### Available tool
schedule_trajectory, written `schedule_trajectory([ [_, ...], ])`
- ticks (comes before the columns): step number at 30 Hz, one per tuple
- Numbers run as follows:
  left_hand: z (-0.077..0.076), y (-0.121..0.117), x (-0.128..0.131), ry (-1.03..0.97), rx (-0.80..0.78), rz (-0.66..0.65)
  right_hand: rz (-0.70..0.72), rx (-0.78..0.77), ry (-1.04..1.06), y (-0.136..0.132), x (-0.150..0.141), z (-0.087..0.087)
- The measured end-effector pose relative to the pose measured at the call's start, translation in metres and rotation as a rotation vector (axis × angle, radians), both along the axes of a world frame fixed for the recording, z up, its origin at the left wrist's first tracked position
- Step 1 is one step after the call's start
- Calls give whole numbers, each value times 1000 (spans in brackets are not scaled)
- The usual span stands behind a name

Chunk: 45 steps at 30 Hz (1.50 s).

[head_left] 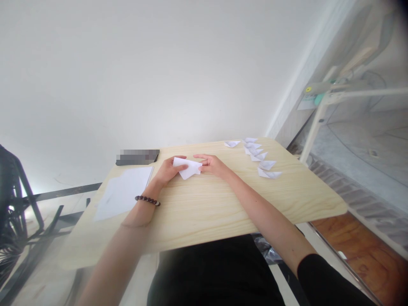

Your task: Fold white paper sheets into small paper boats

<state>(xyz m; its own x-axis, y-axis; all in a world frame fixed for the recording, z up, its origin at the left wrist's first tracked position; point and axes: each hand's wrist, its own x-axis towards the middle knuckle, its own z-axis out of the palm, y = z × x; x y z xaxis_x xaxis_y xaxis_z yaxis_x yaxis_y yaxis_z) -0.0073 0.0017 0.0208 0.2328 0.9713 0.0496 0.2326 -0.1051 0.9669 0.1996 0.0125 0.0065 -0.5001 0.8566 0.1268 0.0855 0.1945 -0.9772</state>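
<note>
A folded white paper (pixel 193 166) is held up over the middle of the wooden table. My left hand (pixel 170 169) grips its left part, thumb pressed on the near face and fingers behind. At the paper's right edge, my right hand (pixel 213 165) pinches it with the thumb and lower fingers, while the index finger stretches out above. The paper has a straight upper edge and a point at the bottom. To the right of my hands sit several folded paper boats (pixel 259 156), most in a slanting row, with a separate paper boat (pixel 232 144) left of them.
White paper sheets (pixel 124 191) lie at the left of the table (pixel 204 212). Behind them is a dark flat object (pixel 137 157), partly blurred out. A white wall (pixel 178 76) stands behind the table. On the right is a white metal frame (pixel 314 136); black chair-like legs (pixel 28 195) stand at the left.
</note>
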Motion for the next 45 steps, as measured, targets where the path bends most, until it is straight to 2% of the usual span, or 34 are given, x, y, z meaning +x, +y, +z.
schedule_trajectory([
  [7,-2,1,0,-31,-13,-6,59,-29,40,1,3,0],
  [12,-5,4,-2,-66,-18,6,100,-119,119,3,3,-1],
  [17,-6,6,-6,-76,-25,38,96,-185,211,1,3,1],
  [21,-3,3,-5,-50,-5,38,78,-187,205,0,1,1],
  [28,-6,1,-1,-26,14,32,-41,-33,41,-5,-7,1],
  [32,-8,2,-1,-56,14,2,-158,73,-66,-6,-7,0],
  [35,-4,1,1,-64,34,-7,-273,131,-72,-2,-5,-3],
  [39,0,-2,3,-49,119,65,-388,222,-8,3,-4,-5],
  [42,2,-3,3,24,218,138,-399,302,17,2,-4,-3],
  [45,2,-3,1,95,336,145,-386,403,-30,0,-3,0],
])
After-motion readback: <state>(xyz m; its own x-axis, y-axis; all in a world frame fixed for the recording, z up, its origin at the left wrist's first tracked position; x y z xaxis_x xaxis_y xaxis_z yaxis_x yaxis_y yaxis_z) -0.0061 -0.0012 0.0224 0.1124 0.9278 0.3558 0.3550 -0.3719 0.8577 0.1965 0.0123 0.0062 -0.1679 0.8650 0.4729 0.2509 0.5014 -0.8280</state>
